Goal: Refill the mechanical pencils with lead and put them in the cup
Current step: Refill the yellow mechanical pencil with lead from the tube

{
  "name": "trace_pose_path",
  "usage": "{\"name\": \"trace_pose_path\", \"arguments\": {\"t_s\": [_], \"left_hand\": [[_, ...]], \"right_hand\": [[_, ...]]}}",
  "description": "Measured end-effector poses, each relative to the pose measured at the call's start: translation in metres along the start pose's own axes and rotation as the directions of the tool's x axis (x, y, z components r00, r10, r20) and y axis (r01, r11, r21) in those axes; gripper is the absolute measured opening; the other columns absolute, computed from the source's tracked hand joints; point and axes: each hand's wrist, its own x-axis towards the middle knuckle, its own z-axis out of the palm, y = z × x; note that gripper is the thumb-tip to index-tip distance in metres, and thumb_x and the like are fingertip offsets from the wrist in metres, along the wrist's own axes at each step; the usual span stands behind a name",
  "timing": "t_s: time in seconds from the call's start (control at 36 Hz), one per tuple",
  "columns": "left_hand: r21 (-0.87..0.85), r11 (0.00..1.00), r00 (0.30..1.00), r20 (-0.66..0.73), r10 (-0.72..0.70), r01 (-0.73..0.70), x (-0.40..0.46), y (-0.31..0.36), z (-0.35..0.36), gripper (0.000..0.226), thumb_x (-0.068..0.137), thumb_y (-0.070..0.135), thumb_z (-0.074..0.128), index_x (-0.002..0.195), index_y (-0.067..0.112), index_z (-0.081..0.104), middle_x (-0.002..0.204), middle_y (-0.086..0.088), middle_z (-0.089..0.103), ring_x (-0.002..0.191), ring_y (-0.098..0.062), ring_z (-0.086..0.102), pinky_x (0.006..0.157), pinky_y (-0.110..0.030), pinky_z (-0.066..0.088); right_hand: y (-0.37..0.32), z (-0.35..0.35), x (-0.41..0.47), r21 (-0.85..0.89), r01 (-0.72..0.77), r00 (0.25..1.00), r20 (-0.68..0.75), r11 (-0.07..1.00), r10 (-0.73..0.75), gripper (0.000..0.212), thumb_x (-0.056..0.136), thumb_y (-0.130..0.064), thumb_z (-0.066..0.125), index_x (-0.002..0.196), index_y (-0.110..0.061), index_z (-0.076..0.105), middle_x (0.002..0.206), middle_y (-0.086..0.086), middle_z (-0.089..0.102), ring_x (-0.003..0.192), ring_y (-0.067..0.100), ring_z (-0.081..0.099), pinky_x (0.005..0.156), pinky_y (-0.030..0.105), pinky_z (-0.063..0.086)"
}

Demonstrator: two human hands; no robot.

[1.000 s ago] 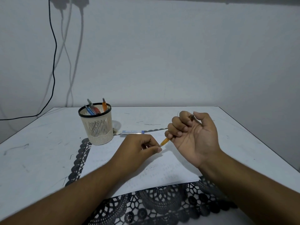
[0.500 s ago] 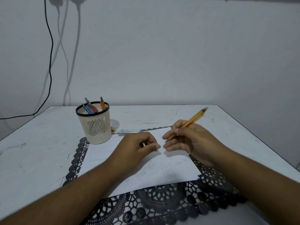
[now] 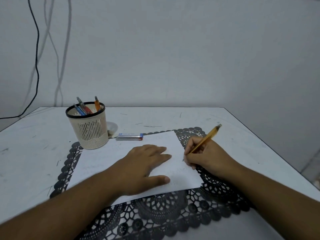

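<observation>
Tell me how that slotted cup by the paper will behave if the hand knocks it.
The cup looks like thin slotted plastic, so probably light and easy to shove. It stands tall on a narrower base, with pencils leaning out above the rim, so it may tip rather than slide. It sits partly on the lace mat, which might add some grip.

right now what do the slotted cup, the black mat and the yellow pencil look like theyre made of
The beige slotted cup with a black rim looks like moulded matte plastic, going by its even vertical slots. The black lace-patterned mat is probably flexible vinyl or crochet; the openwork leaves that unclear. The translucent yellow mechanical pencil in the right hand appears to be glossy plastic.
</observation>
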Motion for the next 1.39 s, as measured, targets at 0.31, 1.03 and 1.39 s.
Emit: {"name": "trace_pose_path", "arguments": {"t_s": [0.31,1.03,1.39], "left_hand": [[0.008,1.0,1.0,0.02,-0.013,0.013,0.0013,0.0003,-0.0005,0.078,0.091,0.082,0.029,0.16,0.048,0.018,0.169,0.021,0.007,0.155,-0.004,0.002,0.122,-0.031,0.005],[0.013,1.0,1.0,0.021,-0.011,0.011,0.0026,0.0,0.0011,0.078,0.091,0.082,0.031,0.16,0.048,0.017,0.169,0.022,0.007,0.155,-0.004,0.003,0.121,-0.031,0.005],[0.015,1.0,1.0,0.018,-0.008,0.007,0.0023,0.0004,0.0008,0.08,0.09,0.083,0.029,0.16,0.046,0.018,0.169,0.021,0.008,0.155,-0.005,0.004,0.124,-0.034,0.007]], "right_hand": [[-0.001,-0.0004,0.0029,-0.049,-0.013,0.999,0.044,0.999,0.015,0.011,0.086,0.003,0.07,0.081,-0.005,0.064,0.072,0.017,0.07,0.062,0.023,0.06,0.061,0.035,0.05],[-0.0003,-0.0007,-0.001,-0.079,-0.006,0.999,-0.032,0.997,0.003,0.016,0.085,0.001,0.067,0.076,-0.009,0.059,0.067,0.015,0.068,0.058,0.023,0.06,0.061,0.036,0.05],[-0.0028,-0.0008,-0.0049,-0.112,-0.004,1.0,-0.012,0.994,0.003,0.022,0.082,0.001,0.07,0.071,-0.016,0.062,0.068,0.012,0.069,0.061,0.023,0.061,0.063,0.04,0.051]]}}
